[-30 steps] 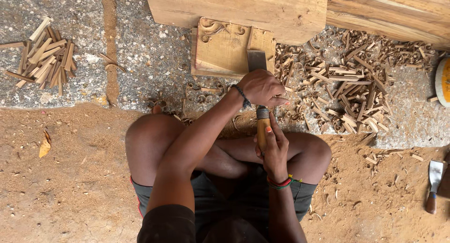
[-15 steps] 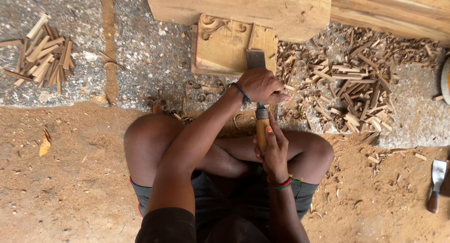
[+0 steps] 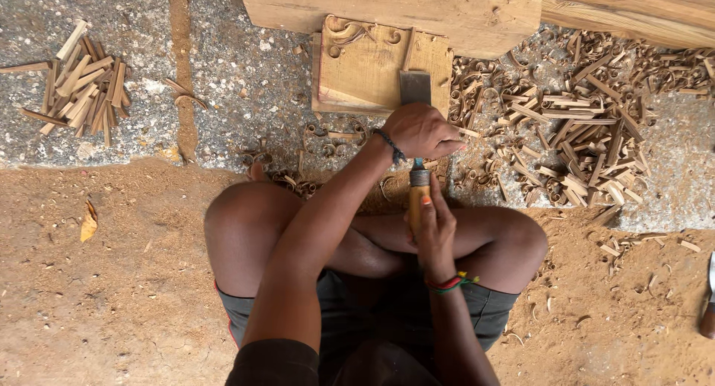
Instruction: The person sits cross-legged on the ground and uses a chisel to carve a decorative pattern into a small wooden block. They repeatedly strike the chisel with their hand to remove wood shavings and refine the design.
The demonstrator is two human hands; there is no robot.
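Observation:
I sit cross-legged on the ground facing a small carved wooden panel [image 3: 361,69] with scroll cuts at its top edge. A wide flat chisel [image 3: 415,88] rests its blade on the panel's right part. My left hand [image 3: 421,129], with a dark bracelet at the wrist, is closed over the chisel's shank just behind the blade. My right hand [image 3: 436,226], with a red and green bracelet, grips the chisel's wooden handle [image 3: 415,196] above my lap.
A thick wooden plank [image 3: 387,6] lies across the top, over the panel's far edge. Wood shavings and chips [image 3: 588,133] cover the concrete to the right. A pile of wood sticks [image 3: 78,81] lies far left. Another tool [image 3: 707,311] shows at the right edge.
Both hands keep the same grip on the chisel. The blade sits slightly further up the panel, and the view has shifted a little.

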